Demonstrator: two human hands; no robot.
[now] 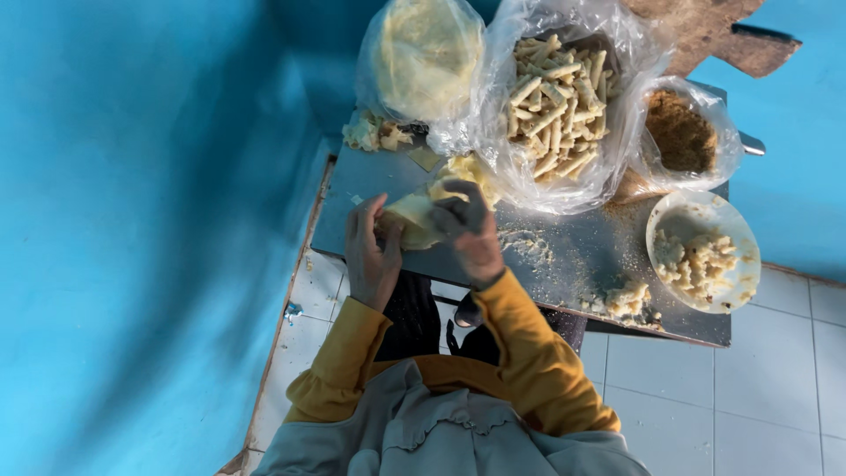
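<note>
Head view, looking straight down. Both hands meet over the near left part of the grey bench (564, 256), working a pale yellow wrapper (412, 216) that lies between them on the bench top. The left hand (370, 251) rests with its fingers curled around the wrapper's left edge, thumb on top. The right hand (471, 234) comes in from the other side, fingers bent down and closed onto the wrapper's right part; a folded corner of the wrapper sticks up just past its knuckles. Both arms wear mustard-yellow sleeves (538, 353).

Just beyond the hands, against the far edge of the bench, stands a clear bag (423, 57) holding a stack of round pale sheets. Beside it on the right, a larger open bag (555, 97) is full of short finished rolls, piled loosely. Further right a small bag (683, 132) holds brown crumbs. At the right end of the bench sits a white bowl (736, 229) with lumpy pale filling inside. A little heap of the same filling (626, 300) lies on the bench near the front edge, just left of the bowl, and crumbs are scattered between it and the hands. Some torn scraps (374, 132) lie at the far left corner, touching the first bag.

The bench stands on white floor tiles (775, 388), with a blue wall (150, 220) to the left.
</note>
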